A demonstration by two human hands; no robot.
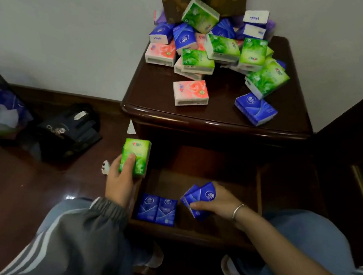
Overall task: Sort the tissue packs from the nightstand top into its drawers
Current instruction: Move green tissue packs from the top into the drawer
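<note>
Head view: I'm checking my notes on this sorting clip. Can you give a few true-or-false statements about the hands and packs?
1. The left hand grips a green pack. True.
2. The right hand holds pink packs. False: it holds blue packs above the open drawer.
3. Two stored blue packs lie side by side in the open drawer. True.
4. The nightstand top carries only green packs. False: a pink pack and a lone blue pack lie near its front too.

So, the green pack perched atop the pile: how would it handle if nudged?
Probably light, squashy: the green pack is a small film-wrapped block. Tilted on blue packs, it may topple. Glossy wrap looks slippery.
</note>
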